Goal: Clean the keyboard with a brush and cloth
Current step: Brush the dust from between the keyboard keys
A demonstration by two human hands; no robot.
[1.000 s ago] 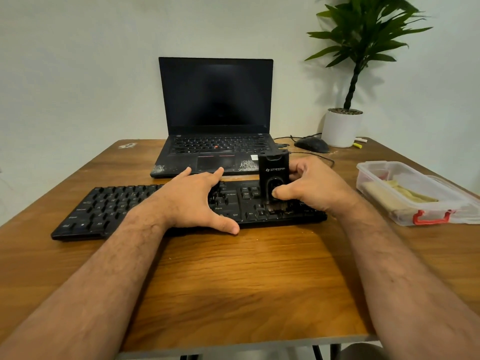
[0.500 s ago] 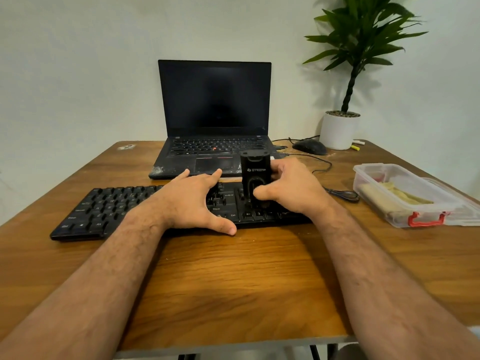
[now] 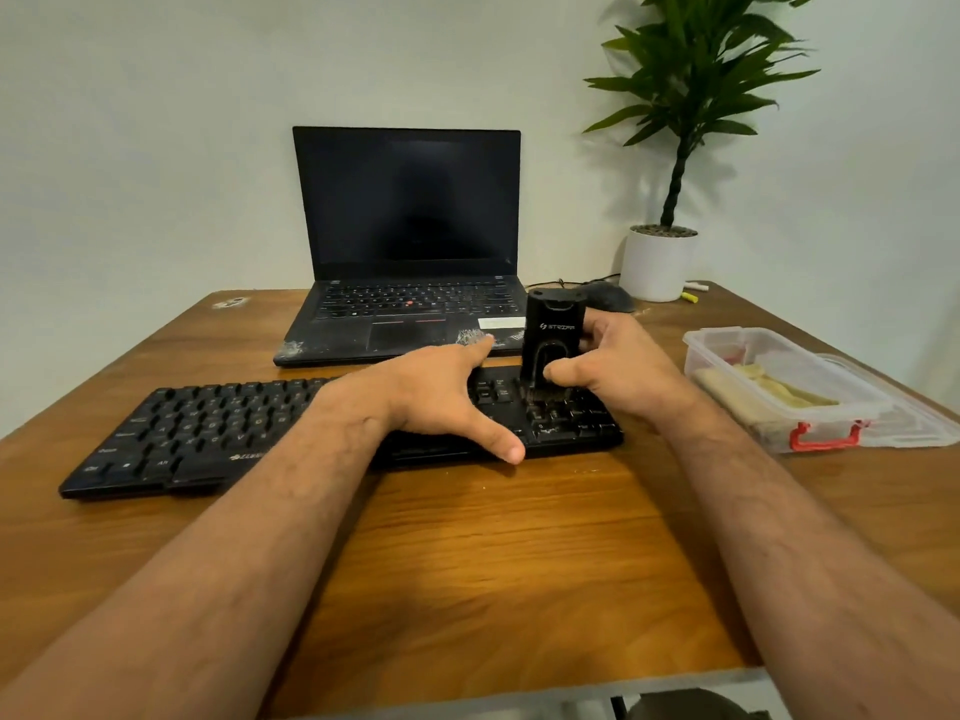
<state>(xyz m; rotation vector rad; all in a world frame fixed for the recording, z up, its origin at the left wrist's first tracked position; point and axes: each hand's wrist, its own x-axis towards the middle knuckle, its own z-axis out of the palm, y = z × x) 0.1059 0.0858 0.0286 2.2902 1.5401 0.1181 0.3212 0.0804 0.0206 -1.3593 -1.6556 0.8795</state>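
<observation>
- Clearly the brushing step is in hand: the long black plastic keyboard [image 3: 218,433] lies flat on the brown wooden bench [image 3: 467,563], just in front of the open black laptop [image 3: 410,252], and no cloth is in use yet.
- The left hand [image 3: 441,397] rests on the keyboard's middle, its fingers [image 3: 480,348] straight and spread and the thumb at the keyboard's near edge, apparently steadying it.
- The right hand [image 3: 618,371] grips the upright black block-shaped brush [image 3: 553,340], thumb and fingers curled round its body; its bristles touch the keys at the keyboard's right end.
- The next move, I judge, calls for short strokes along the rows with the keyboard held firm, then a change to the cloth.
- The keyboard looks dark and matt, with pale legends; any dust on it is too small to tell.
- Right of the keyboard, well apart, stands a clear plastic box with red clips [image 3: 779,392]; pale folded stuff inside may be the cloth.
</observation>
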